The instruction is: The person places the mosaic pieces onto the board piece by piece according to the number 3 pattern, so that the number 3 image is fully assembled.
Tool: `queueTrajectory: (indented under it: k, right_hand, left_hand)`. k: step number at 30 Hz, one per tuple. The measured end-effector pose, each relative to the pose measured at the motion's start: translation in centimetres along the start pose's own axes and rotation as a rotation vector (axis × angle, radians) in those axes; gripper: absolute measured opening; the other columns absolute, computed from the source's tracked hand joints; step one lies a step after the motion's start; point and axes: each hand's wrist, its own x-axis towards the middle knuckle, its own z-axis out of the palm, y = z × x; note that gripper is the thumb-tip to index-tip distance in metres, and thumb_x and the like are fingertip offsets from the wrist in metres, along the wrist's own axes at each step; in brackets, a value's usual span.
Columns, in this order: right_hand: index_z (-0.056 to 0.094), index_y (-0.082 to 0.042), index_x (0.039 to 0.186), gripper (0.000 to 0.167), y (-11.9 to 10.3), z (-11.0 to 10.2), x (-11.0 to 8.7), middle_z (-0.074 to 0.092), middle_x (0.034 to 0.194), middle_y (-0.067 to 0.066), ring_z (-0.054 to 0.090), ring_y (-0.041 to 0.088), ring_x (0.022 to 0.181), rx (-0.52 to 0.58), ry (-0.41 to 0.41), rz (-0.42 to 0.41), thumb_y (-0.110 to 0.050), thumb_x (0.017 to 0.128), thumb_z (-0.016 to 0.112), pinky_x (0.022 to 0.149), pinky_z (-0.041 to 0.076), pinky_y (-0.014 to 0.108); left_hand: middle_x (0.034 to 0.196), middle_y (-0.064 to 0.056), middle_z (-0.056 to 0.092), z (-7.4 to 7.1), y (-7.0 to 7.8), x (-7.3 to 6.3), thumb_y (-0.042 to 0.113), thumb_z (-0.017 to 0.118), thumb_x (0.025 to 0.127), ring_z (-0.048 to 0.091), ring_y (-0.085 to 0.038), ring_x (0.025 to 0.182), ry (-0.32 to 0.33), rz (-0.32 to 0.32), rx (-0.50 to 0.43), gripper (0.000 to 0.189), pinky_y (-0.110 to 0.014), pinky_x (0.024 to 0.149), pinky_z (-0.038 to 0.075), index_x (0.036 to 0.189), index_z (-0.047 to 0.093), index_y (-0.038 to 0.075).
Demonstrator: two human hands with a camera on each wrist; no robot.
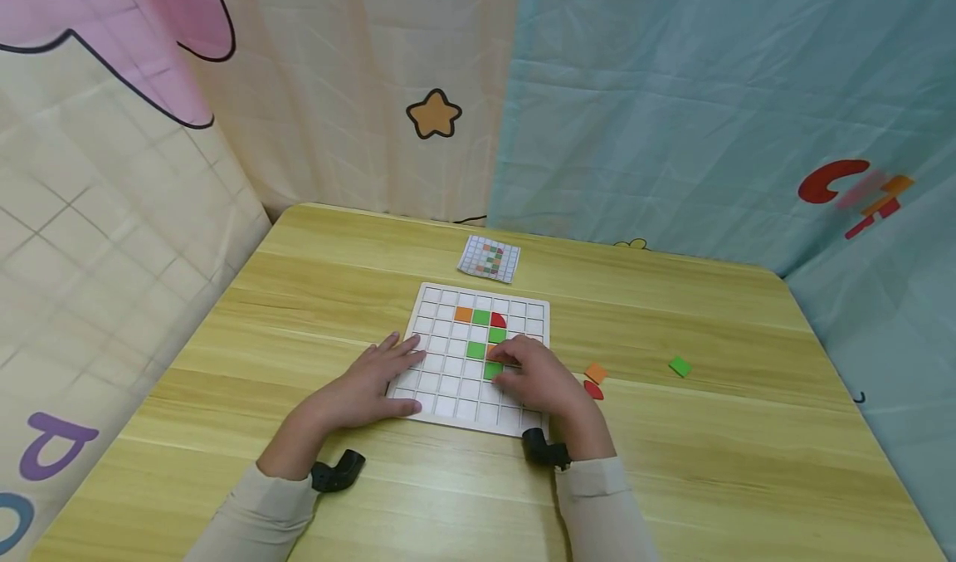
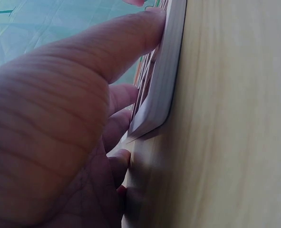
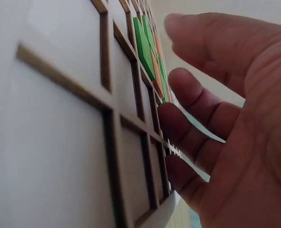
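Fingers of the right hand are loosely bent, nothing gripped, over a half-hidden flat orange tile on the white gridded board, touched by the spread left hand. Probably light and stiff, the tile should be edge-pinched.

Smooth board, glossy wood-grained table

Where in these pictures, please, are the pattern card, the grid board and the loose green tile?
Pattern card (image 1: 489, 259): head view, middle of its printed face.
Grid board (image 1: 450, 386): head view, a bare cell.
Loose green tile (image 1: 680, 367): head view, middle of its top face.
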Motion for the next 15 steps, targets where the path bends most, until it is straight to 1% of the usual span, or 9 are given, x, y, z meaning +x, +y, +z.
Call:
queueTrajectory:
  k: [3, 8, 15]
  right_hand:
    - [0.071, -0.014, 0.109, 0.021, 0.2, -0.1, -0.1, 0.062, 0.105, -0.003, 0.055, 0.019, 0.098, 0.043, 0.005, 0.016, -0.011, 0.089, 0.073, 0.092, 0.047, 0.039]
    - [0.071, -0.016, 0.11, 0.021, 0.4, -0.4, -0.4, 0.061, 0.107, -0.005, 0.054, 0.02, 0.099, 0.088, 0.04, 0.072, -0.012, 0.089, 0.073, 0.091, 0.047, 0.039]
    - [0.069, -0.012, 0.114, 0.023, 0.9, -1.7, -1.0, 0.061, 0.111, 0.0, 0.054, 0.023, 0.102, 0.077, 0.088, 0.11, -0.012, 0.091, 0.072, 0.093, 0.046, 0.043]
  left_hand:
    - [0.161, -0.013, 0.026, 0.0, 0.0, 0.0, 0.037, 0.074, 0.089, 0.008, -0.039, 0.15, 0.001, -0.003, 0.001, 0.076, -0.061, 0.116, 0.008, 0.15, 0.043, 0.004]
    - [0.161, -0.012, 0.026, 0.0, 0.1, -0.1, 0.036, 0.074, 0.089, 0.008, -0.039, 0.15, 0.001, -0.008, 0.0, 0.076, -0.061, 0.116, 0.009, 0.15, 0.043, 0.004]
    - [0.161, -0.012, 0.026, -0.1, 0.2, -0.1, 0.037, 0.073, 0.089, 0.008, -0.039, 0.15, 0.0, -0.01, -0.002, 0.075, -0.06, 0.117, 0.008, 0.15, 0.043, 0.005]
